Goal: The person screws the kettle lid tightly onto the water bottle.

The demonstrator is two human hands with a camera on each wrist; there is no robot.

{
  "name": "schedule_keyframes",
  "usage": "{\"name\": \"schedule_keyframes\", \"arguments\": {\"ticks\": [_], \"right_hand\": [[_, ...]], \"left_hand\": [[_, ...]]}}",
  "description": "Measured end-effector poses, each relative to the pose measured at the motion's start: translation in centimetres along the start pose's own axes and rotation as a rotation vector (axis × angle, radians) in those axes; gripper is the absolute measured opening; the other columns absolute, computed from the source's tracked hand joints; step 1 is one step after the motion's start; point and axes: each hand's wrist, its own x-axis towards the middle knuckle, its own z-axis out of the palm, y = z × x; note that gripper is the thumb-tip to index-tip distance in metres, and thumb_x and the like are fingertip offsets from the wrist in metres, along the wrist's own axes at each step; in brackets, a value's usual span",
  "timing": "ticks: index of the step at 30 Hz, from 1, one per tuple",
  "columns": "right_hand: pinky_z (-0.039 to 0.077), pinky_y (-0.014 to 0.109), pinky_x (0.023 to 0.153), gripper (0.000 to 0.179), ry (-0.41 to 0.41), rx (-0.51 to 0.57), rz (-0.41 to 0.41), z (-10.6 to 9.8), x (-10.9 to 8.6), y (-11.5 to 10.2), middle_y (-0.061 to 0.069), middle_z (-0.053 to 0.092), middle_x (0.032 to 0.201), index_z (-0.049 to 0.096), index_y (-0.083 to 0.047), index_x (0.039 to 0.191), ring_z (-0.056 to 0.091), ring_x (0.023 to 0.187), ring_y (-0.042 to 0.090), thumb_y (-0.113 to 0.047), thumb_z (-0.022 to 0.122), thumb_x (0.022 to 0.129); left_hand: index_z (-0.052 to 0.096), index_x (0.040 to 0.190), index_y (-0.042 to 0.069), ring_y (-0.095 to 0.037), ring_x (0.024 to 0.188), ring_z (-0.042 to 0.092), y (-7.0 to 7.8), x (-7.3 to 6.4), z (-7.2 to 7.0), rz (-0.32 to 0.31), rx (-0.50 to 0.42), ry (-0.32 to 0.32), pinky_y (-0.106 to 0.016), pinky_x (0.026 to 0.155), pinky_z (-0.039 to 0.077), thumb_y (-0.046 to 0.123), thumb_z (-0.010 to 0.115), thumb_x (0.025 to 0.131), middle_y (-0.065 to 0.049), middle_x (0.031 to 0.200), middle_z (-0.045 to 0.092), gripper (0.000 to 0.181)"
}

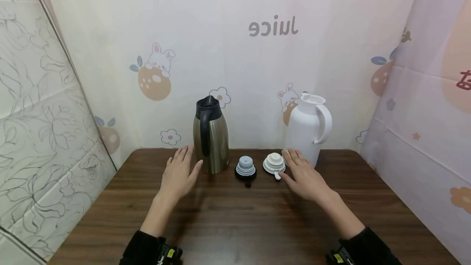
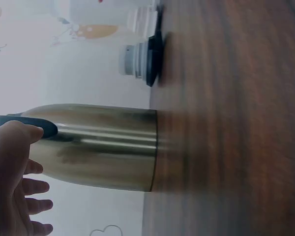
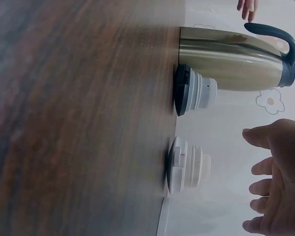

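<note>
Two hands show in the head view, thumbs apart from fingers, gripping nothing: left hand (image 1: 179, 174) beside the gold jug (image 1: 218, 140), right hand (image 1: 304, 178) near the white jug (image 1: 299, 128). Left wrist: the black handle (image 2: 50, 128) looks the surest hold. Right wrist: fingers should probably skirt the grey lid (image 3: 199, 92) and white lid (image 3: 188, 167). Two jugs and two lids stand on one table (image 1: 235, 224).

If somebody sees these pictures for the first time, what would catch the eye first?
Likely the gold jug near the left hand and the white jug beyond the right hand, both on the brown table. Between them, a black-and-grey stopper and a white stopper sit plug end up. Mirrored "Juice" lettering shows on the backdrop above.
</note>
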Motion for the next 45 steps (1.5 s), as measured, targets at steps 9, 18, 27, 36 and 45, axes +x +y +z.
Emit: {"name": "schedule_keyframes", "arguments": {"ticks": [9, 18, 27, 36, 45], "right_hand": [[0.027, 0.068, 0.119, 0.072, 0.024, 0.007, -0.021, -0.8, 1.2, -0.5, 0.032, 0.028, 0.166, 0.034, 0.005, 0.161, 0.023, 0.155, 0.053, -0.031, 0.064, 0.107], [0.028, 0.066, 0.12, 0.069, 0.034, 0.047, -0.046, -0.6, 2.4, -2.1, 0.032, 0.03, 0.165, 0.035, 0.004, 0.161, 0.022, 0.155, 0.052, -0.03, 0.064, 0.107], [0.025, 0.064, 0.122, 0.074, 0.025, 0.096, -0.028, -0.2, 3.5, -2.8, 0.028, 0.026, 0.168, 0.031, 0.001, 0.163, 0.018, 0.158, 0.048, -0.036, 0.062, 0.108], [0.027, 0.063, 0.122, 0.072, 0.015, 0.117, -0.053, 0.5, 4.2, -3.4, 0.027, 0.029, 0.167, 0.031, 0.001, 0.163, 0.02, 0.157, 0.046, -0.035, 0.062, 0.108], [0.03, 0.065, 0.119, 0.07, -0.02, 0.132, -0.045, 1.0, 4.5, -3.5, 0.026, 0.029, 0.168, 0.034, 0.0, 0.162, 0.022, 0.157, 0.046, -0.035, 0.062, 0.108]], "left_hand": [[0.034, 0.162, 0.002, -0.043, 0.146, 0.045, 1.8, 1.9, -1.2, -0.039, -0.218, 0.068, -0.061, 0.114, 0.041, 0.051, 0.047, 0.111, -0.024, 0.161, 0.043, 0.072], [0.048, 0.151, 0.0, -0.04, 0.133, 0.058, 3.5, 3.6, -0.4, -0.041, -0.562, 0.189, -0.059, 0.108, 0.047, 0.038, 0.052, 0.112, -0.022, 0.141, 0.061, 0.054], [0.061, 0.134, 0.0, -0.033, 0.117, 0.068, 4.7, 5.2, 0.7, -0.134, -0.895, 0.246, -0.05, 0.096, 0.053, 0.038, 0.052, 0.113, -0.019, 0.122, 0.071, 0.044], [0.063, 0.126, -0.006, -0.04, 0.116, 0.067, 4.9, 5.5, 0.9, -0.217, -1.105, 0.227, -0.052, 0.105, 0.05, 0.036, 0.05, 0.114, -0.03, 0.121, 0.067, 0.046], [0.064, 0.124, -0.005, -0.033, 0.109, 0.068, 3.7, 5.1, 0.9, -0.222, -1.094, 0.215, -0.04, 0.099, 0.053, 0.037, 0.048, 0.114, -0.025, 0.116, 0.068, 0.046]]}}
